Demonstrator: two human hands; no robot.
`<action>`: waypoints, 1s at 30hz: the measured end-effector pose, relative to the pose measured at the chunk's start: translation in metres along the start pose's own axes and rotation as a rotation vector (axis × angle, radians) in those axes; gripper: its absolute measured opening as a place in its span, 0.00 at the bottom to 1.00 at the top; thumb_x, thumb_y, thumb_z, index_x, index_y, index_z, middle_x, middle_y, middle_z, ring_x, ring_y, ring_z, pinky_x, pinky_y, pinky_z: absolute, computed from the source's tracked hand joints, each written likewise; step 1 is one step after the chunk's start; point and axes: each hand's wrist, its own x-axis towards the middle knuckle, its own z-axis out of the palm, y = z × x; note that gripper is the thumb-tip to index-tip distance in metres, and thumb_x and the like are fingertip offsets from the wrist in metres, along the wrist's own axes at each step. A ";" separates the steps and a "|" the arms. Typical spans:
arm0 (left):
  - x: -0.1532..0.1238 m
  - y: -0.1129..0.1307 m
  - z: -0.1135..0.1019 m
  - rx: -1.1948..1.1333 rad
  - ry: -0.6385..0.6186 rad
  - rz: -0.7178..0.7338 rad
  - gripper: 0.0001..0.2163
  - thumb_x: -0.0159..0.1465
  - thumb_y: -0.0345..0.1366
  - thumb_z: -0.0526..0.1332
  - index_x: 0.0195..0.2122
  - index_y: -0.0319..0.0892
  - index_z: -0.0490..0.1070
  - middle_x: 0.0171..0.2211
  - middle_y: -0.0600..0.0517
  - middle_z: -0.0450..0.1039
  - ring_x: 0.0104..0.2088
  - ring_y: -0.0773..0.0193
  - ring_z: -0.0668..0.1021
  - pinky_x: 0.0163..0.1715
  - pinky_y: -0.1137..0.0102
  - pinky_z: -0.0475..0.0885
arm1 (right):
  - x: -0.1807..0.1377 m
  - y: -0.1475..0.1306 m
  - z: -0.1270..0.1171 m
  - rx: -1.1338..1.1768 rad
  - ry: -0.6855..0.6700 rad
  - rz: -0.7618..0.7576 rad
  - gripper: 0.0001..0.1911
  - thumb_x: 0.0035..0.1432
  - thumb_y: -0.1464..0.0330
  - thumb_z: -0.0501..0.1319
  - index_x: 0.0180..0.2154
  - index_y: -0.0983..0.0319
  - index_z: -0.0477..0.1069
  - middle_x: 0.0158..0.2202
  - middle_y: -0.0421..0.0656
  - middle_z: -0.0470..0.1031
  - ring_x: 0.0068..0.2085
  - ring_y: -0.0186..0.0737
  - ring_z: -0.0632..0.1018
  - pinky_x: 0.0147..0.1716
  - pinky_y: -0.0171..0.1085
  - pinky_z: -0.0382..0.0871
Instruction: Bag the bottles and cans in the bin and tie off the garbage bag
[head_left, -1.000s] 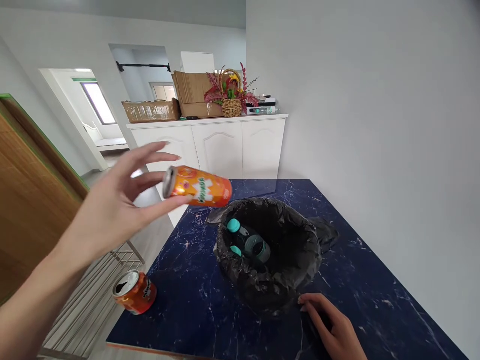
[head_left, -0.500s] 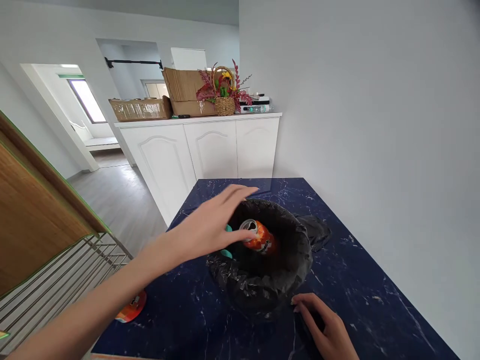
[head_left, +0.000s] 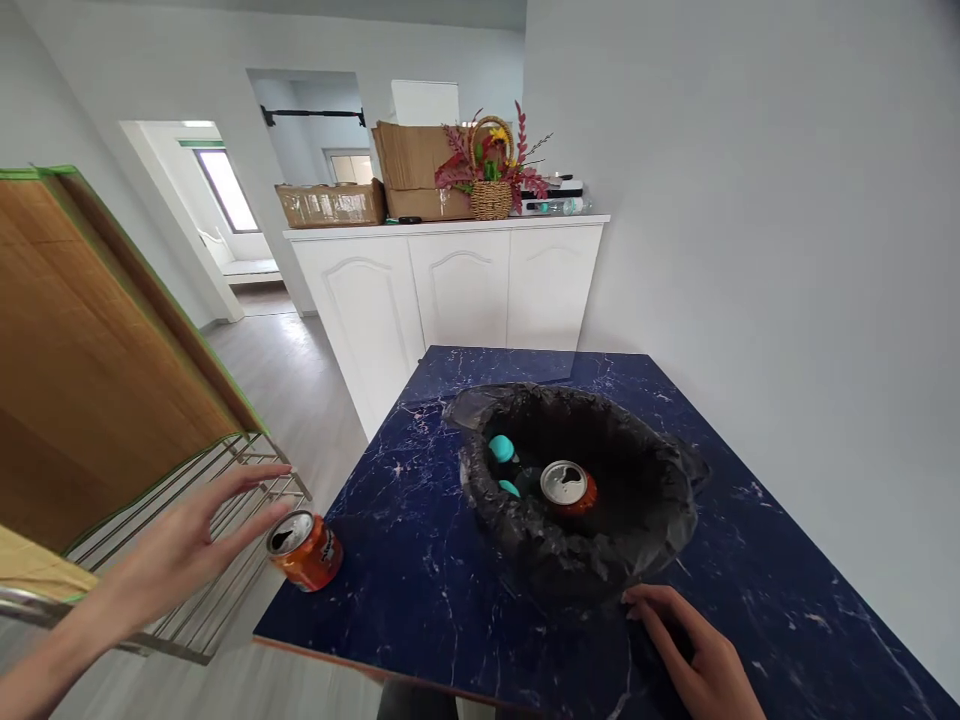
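On the blue marbled table stands a bin lined with a black garbage bag (head_left: 540, 555). Inside it an orange drink can (head_left: 570, 487) stands with its opened top facing up, beside dark items with turquoise caps (head_left: 501, 449). A second orange drink can (head_left: 307, 552) is upright near the table's left edge. My left hand (head_left: 214, 530) is just left of that can, thumb and fingers apart, holding nothing. My right hand (head_left: 694, 645) rests at the near right side of the bin, its thumb and forefinger pinched at the bag's lower edge.
The blue table (head_left: 405, 600) has its left edge close to the second can. A metal rack (head_left: 225, 490) with a brown cover (head_left: 97, 350) stands at left. Behind are a white cabinet (head_left: 465, 290), cardboard boxes (head_left: 420, 170) and a flower basket (head_left: 491, 200). A wall (head_left: 787, 250) runs along the right.
My left hand has moved from above the bin to the second can at left, leaving the first can in the bin. The view has shifted left. My right hand stays by the bin.
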 end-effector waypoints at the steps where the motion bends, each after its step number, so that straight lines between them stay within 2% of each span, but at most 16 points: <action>1: -0.009 -0.007 0.005 -0.034 -0.034 -0.009 0.23 0.63 0.59 0.67 0.58 0.62 0.75 0.57 0.56 0.82 0.57 0.45 0.82 0.56 0.55 0.78 | -0.001 0.001 0.000 0.004 -0.003 0.004 0.24 0.67 0.43 0.60 0.47 0.52 0.81 0.46 0.48 0.85 0.43 0.51 0.87 0.34 0.36 0.81; 4: -0.027 -0.021 0.024 -0.106 -0.112 0.008 0.33 0.59 0.57 0.72 0.65 0.62 0.68 0.64 0.52 0.77 0.62 0.43 0.78 0.60 0.52 0.75 | -0.002 0.001 0.000 0.030 -0.009 0.038 0.26 0.65 0.40 0.60 0.47 0.52 0.81 0.46 0.49 0.85 0.43 0.52 0.87 0.32 0.37 0.81; 6: -0.033 -0.025 0.037 -0.087 -0.151 0.024 0.38 0.57 0.59 0.72 0.67 0.58 0.67 0.64 0.48 0.76 0.62 0.39 0.78 0.60 0.50 0.75 | -0.002 0.001 0.000 0.042 -0.007 0.069 0.28 0.64 0.39 0.59 0.48 0.52 0.82 0.46 0.50 0.85 0.42 0.53 0.87 0.31 0.37 0.82; 9: -0.034 -0.026 0.051 -0.046 -0.219 0.065 0.32 0.61 0.58 0.68 0.64 0.51 0.72 0.62 0.43 0.77 0.58 0.39 0.80 0.57 0.54 0.77 | -0.002 -0.001 0.000 0.034 -0.011 0.067 0.28 0.65 0.40 0.59 0.47 0.52 0.82 0.46 0.49 0.85 0.43 0.53 0.87 0.33 0.38 0.82; 11: -0.029 -0.020 0.052 -0.052 -0.247 0.122 0.26 0.65 0.55 0.65 0.62 0.52 0.74 0.61 0.44 0.77 0.57 0.42 0.82 0.56 0.57 0.77 | -0.002 -0.002 0.000 0.025 -0.003 0.039 0.26 0.66 0.42 0.59 0.47 0.53 0.81 0.46 0.49 0.85 0.44 0.52 0.87 0.35 0.38 0.82; 13: -0.022 -0.008 0.046 -0.059 -0.202 0.177 0.24 0.66 0.53 0.65 0.62 0.55 0.73 0.60 0.47 0.78 0.55 0.44 0.82 0.54 0.58 0.78 | -0.002 -0.004 0.000 0.027 0.007 0.013 0.24 0.67 0.43 0.59 0.47 0.54 0.81 0.45 0.49 0.85 0.43 0.51 0.87 0.33 0.36 0.81; 15: -0.012 0.015 0.032 -0.059 -0.064 0.195 0.25 0.66 0.53 0.67 0.63 0.57 0.71 0.59 0.50 0.78 0.53 0.44 0.83 0.53 0.56 0.78 | -0.002 -0.006 0.001 0.035 0.010 -0.002 0.23 0.68 0.44 0.59 0.47 0.54 0.80 0.44 0.49 0.85 0.42 0.50 0.87 0.32 0.36 0.80; 17: -0.001 0.048 0.014 -0.095 0.116 0.184 0.28 0.65 0.53 0.69 0.65 0.58 0.68 0.57 0.51 0.78 0.52 0.44 0.82 0.54 0.53 0.78 | -0.001 -0.007 0.001 0.043 0.010 -0.008 0.23 0.68 0.45 0.59 0.47 0.54 0.80 0.44 0.49 0.85 0.41 0.50 0.87 0.31 0.35 0.80; 19: 0.012 0.089 -0.002 -0.258 0.276 0.208 0.29 0.64 0.53 0.70 0.64 0.57 0.68 0.57 0.51 0.79 0.53 0.46 0.82 0.57 0.52 0.77 | -0.001 -0.008 0.001 0.046 0.012 -0.016 0.22 0.69 0.46 0.59 0.47 0.54 0.80 0.45 0.48 0.85 0.42 0.49 0.86 0.32 0.35 0.80; 21: 0.025 0.133 -0.011 -0.426 0.330 0.315 0.27 0.65 0.51 0.71 0.63 0.54 0.69 0.60 0.50 0.76 0.57 0.49 0.80 0.61 0.54 0.76 | -0.001 -0.010 0.001 0.044 0.015 -0.022 0.21 0.69 0.46 0.59 0.47 0.53 0.80 0.45 0.48 0.85 0.41 0.49 0.86 0.32 0.35 0.79; 23: 0.040 0.172 -0.010 -0.425 0.321 0.442 0.27 0.64 0.49 0.72 0.62 0.53 0.68 0.60 0.50 0.76 0.57 0.51 0.79 0.61 0.56 0.75 | -0.001 -0.012 0.001 0.039 0.020 -0.032 0.21 0.70 0.47 0.58 0.47 0.53 0.80 0.44 0.47 0.85 0.41 0.48 0.86 0.32 0.36 0.79; 25: 0.056 0.205 -0.002 -0.333 0.257 0.533 0.26 0.65 0.50 0.72 0.61 0.52 0.69 0.58 0.49 0.77 0.55 0.52 0.80 0.58 0.57 0.77 | -0.001 -0.015 0.001 0.028 0.025 -0.046 0.20 0.71 0.47 0.58 0.47 0.53 0.80 0.43 0.47 0.85 0.40 0.48 0.86 0.33 0.36 0.79; 27: 0.073 0.229 0.012 -0.244 0.138 0.610 0.25 0.66 0.49 0.71 0.61 0.51 0.68 0.58 0.49 0.77 0.53 0.52 0.81 0.55 0.58 0.78 | 0.000 -0.017 0.000 0.019 0.028 -0.060 0.20 0.72 0.48 0.57 0.47 0.53 0.80 0.42 0.47 0.85 0.41 0.48 0.86 0.36 0.37 0.79; 30: 0.095 0.251 0.034 -0.174 -0.067 0.714 0.23 0.68 0.46 0.69 0.61 0.50 0.66 0.59 0.48 0.75 0.54 0.51 0.80 0.53 0.59 0.77 | 0.001 -0.016 0.000 0.015 0.024 -0.060 0.20 0.73 0.48 0.56 0.48 0.53 0.79 0.42 0.47 0.84 0.40 0.47 0.86 0.35 0.37 0.78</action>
